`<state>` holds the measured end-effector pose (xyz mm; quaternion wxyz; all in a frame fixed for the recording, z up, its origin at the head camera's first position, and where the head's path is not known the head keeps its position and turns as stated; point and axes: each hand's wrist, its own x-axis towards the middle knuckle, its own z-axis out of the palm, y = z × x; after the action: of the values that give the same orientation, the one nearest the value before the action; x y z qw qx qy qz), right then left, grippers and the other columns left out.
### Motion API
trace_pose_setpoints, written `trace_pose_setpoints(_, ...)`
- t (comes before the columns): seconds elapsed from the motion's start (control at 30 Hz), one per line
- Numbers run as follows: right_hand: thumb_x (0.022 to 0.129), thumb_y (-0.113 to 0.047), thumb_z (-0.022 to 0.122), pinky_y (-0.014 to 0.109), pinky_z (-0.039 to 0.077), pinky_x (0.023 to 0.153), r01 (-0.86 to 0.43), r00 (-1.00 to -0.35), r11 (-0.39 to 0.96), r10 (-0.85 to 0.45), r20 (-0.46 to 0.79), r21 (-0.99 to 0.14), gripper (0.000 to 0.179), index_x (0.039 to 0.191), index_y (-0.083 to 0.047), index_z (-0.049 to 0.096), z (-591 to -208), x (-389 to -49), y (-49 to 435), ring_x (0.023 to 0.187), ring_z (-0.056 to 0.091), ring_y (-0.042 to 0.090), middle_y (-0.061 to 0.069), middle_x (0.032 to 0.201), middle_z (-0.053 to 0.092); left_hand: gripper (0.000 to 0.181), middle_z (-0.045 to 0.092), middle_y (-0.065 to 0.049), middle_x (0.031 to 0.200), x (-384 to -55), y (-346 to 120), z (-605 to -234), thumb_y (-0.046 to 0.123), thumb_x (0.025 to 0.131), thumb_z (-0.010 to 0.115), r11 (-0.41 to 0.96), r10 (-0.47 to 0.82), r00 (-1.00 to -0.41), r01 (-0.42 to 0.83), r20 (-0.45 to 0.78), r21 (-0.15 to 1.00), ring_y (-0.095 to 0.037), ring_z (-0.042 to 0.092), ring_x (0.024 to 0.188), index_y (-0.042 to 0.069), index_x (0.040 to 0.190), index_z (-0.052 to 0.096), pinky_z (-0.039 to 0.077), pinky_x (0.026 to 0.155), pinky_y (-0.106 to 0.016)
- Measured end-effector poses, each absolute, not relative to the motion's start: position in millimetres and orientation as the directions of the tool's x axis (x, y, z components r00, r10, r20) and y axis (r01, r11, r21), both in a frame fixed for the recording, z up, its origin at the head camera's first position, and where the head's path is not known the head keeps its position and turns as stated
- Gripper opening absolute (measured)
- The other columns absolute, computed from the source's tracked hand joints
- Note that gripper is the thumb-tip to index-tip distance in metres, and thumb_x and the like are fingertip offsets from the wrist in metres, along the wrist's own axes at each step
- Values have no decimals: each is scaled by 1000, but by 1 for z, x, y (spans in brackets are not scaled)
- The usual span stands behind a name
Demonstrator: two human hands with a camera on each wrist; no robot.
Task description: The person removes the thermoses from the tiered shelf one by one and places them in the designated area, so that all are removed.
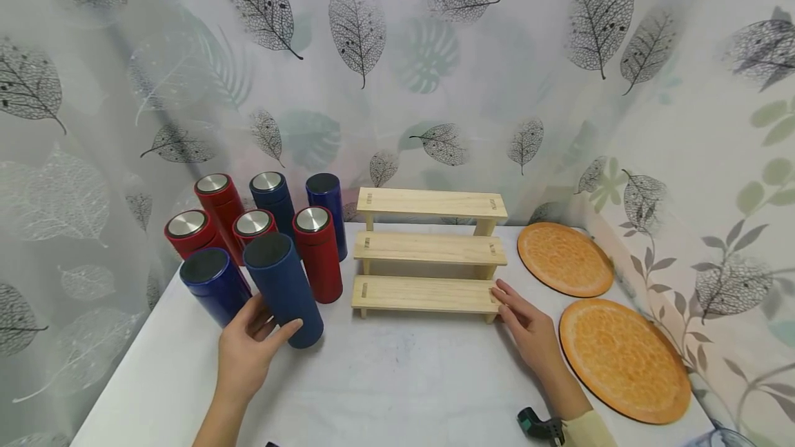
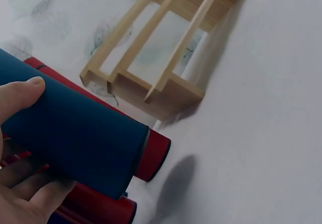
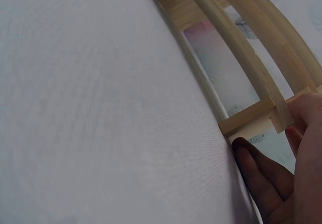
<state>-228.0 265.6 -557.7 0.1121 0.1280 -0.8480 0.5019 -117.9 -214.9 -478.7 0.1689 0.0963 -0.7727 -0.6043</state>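
My left hand (image 1: 245,350) grips a dark blue thermos bottle (image 1: 282,288), its thumb on one side and fingers curled round the other. The bottle leans a little, with its dark lid up. In the left wrist view its base stands out above the white table, and red bottles (image 2: 153,158) lie behind it. My right hand (image 1: 528,330) touches the right end of the lowest step of a three-step wooden rack (image 1: 428,294), its fingers mostly straight. The right wrist view shows fingertips (image 3: 241,146) beside the rack's leg, close to the tabletop.
Several red and blue bottles stand at the left, among them a blue one (image 1: 214,281) beside the held bottle and a red one (image 1: 318,254) behind it. Two round orange mats (image 1: 624,361) lie at the right. A leaf-print curtain (image 1: 397,109) hangs behind the white table (image 1: 397,378).
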Motion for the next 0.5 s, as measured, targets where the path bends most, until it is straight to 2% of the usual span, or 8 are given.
trace_pose_setpoints(0.1, 110, -14, 67, 6, 44, 101, -344, -936, 473, -106, 335, -811, 36, 146, -12, 70, -559, -229, 266, 146, 51, 12, 4, 159, 57, 81, 60, -25, 150, -119, -216, -483, 10, 88, 93, 256, -361, -925, 27, 121, 966, -20, 66, 129, -2, 157, 51, 51, 99, -15)
trace_pose_setpoints(0.2, 110, -10, 66, 6, 44, 101, -352, -933, 472, -104, 345, -808, 35, 145, -7, 70, -552, -225, 262, 145, 52, 11, 8, 158, 58, 83, 57, -26, 153, -118, -218, -486, 11, 89, 92, 257, -363, -927, -5, 92, 966, -38, 61, 136, -3, 158, 49, 50, 99, -15)
trace_pose_setpoints(0.33, 109, -7, 66, 6, 45, 100, -349, -934, 449, -98, 343, -822, 34, 143, -2, 70, -544, -221, 258, 145, 53, 11, 12, 157, 58, 84, 55, -27, 155, -119, -221, -491, 12, 90, 92, 252, -362, -930, -27, 68, 967, -41, 60, 138, -3, 160, 47, 50, 99, -16)
trace_pose_setpoints(0.5, 110, -9, 66, 8, 48, 99, -340, -939, 432, -101, 330, -835, 35, 145, -7, 70, -555, -226, 263, 143, 50, 0, 8, 160, 56, 82, 55, -28, 155, -118, -222, -494, 11, 90, 92, 257, -361, -930, -33, 65, 966, -41, 60, 138, -3, 159, 49, 49, 100, -17)
